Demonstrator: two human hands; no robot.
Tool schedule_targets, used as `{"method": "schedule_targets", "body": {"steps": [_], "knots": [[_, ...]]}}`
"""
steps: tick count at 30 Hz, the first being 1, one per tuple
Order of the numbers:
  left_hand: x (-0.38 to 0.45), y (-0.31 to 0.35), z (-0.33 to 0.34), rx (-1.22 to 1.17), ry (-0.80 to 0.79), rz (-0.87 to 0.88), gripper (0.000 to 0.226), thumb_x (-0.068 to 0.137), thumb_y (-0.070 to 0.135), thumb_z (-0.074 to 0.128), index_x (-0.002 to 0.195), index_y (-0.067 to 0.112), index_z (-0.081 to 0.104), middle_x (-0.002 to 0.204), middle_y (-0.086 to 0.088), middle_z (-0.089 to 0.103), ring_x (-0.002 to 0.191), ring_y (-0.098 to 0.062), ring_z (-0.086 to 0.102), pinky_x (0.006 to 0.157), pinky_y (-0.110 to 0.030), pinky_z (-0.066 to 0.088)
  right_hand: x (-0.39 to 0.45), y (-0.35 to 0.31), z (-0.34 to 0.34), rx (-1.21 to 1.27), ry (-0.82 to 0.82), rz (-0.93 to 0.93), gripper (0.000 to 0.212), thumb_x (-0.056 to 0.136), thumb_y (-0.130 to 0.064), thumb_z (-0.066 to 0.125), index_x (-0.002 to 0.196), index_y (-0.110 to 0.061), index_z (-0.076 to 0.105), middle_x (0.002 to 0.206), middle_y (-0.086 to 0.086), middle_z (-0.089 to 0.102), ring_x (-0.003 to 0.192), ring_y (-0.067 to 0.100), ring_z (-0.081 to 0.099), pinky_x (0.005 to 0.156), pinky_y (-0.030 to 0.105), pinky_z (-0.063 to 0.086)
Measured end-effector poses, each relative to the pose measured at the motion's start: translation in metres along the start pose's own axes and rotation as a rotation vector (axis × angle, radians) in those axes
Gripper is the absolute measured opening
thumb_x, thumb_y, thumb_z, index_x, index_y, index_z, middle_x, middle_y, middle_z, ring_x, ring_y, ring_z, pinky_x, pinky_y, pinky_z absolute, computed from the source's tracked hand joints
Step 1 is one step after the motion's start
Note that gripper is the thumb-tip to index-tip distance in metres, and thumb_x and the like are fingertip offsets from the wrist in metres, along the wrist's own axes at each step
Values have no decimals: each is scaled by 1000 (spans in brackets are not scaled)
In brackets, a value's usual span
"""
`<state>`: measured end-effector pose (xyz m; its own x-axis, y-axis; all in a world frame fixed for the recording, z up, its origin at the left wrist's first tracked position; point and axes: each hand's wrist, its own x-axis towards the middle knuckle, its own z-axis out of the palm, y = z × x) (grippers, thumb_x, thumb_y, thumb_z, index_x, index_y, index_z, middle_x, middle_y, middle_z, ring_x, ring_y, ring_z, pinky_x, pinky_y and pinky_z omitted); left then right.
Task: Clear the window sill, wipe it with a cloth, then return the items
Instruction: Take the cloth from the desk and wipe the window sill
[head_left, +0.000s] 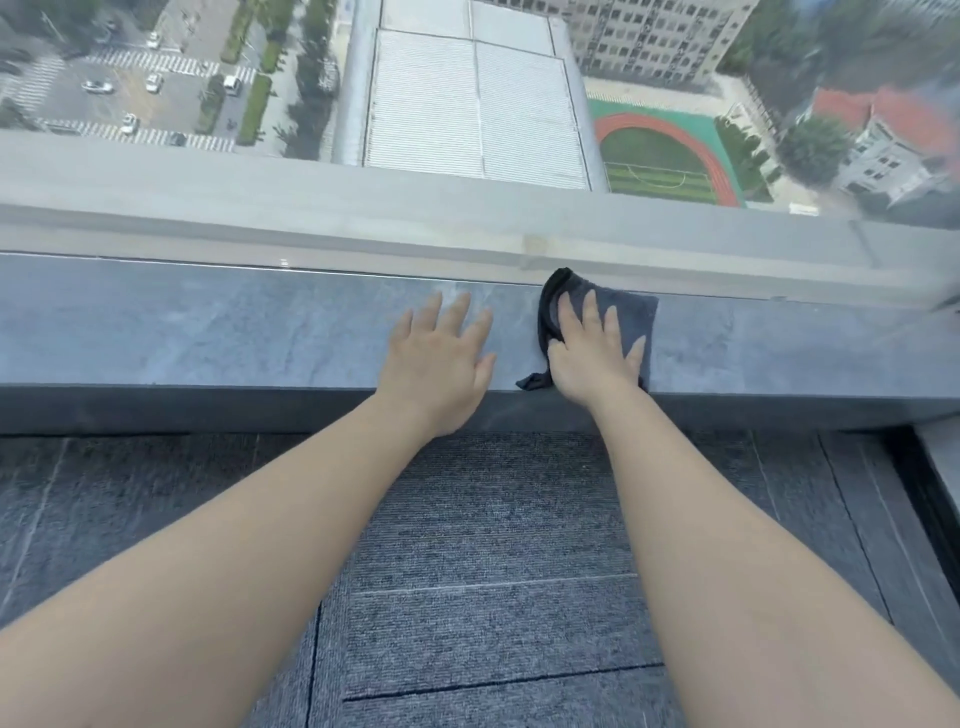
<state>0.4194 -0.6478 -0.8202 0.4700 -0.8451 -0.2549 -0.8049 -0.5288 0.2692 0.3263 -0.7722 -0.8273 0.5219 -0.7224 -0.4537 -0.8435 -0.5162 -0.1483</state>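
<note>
A grey stone window sill (208, 327) runs across the view below the window glass. A dark grey cloth (636, 314) lies flat on the sill right of centre, one corner hanging over the front edge. My right hand (592, 353) presses flat on the cloth with fingers spread. My left hand (441, 358) rests palm-down on the bare sill just left of the cloth, fingers apart, holding nothing. No other items stand on the visible stretch of sill.
The window pane (467, 104) rises right behind the sill, with a grey outer ledge (260, 208) beyond it and streets and buildings far below. Grey carpet tiles (493, 571) cover the floor under my arms. A dark gap (930, 483) runs at the right.
</note>
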Motion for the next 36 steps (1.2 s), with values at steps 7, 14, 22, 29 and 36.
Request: {"method": "schedule_targets", "body": {"steps": [7, 14, 22, 29, 36], "knots": [[11, 40, 16, -64, -12, -125, 50, 98, 32, 21, 146, 17, 19, 160, -4, 10, 147, -26, 6, 118, -42, 6, -5, 20, 2, -55, 17, -363, 59, 93, -21, 26, 147, -36, 7, 160, -7, -8, 147, 17, -10, 116, 48, -12], [4, 68, 22, -68, -7, -167, 48, 98, 31, 22, 145, 17, 25, 158, -4, 18, 145, -28, 11, 116, -41, 13, -9, 83, 2, -70, 59, -264, 55, 97, -31, 20, 148, -31, -2, 160, -5, -12, 147, 17, -11, 117, 48, -10], [20, 116, 30, -60, -18, -127, 47, 99, 30, 22, 144, 17, 27, 159, -3, 16, 146, -26, 11, 116, -40, 13, 11, 143, -23, 3, 64, -15, 55, 98, -33, 16, 148, -24, -6, 159, 0, -15, 147, 23, -14, 116, 51, -10], [31, 123, 35, 18, -23, -107, 48, 99, 26, 24, 145, 12, 24, 158, -7, 20, 144, -30, 15, 119, -41, 15, 22, 116, -26, -32, 37, -280, 54, 98, -32, 21, 148, -30, 0, 159, -3, -13, 147, 20, -13, 115, 48, -13], [40, 137, 34, 27, 3, -100, 47, 98, 26, 26, 143, 12, 29, 155, -8, 26, 142, -28, 20, 117, -42, 19, 14, 141, -21, 0, 63, -404, 52, 97, -33, 26, 147, -37, 10, 160, -8, -3, 148, 15, -8, 117, 42, -13]]}}
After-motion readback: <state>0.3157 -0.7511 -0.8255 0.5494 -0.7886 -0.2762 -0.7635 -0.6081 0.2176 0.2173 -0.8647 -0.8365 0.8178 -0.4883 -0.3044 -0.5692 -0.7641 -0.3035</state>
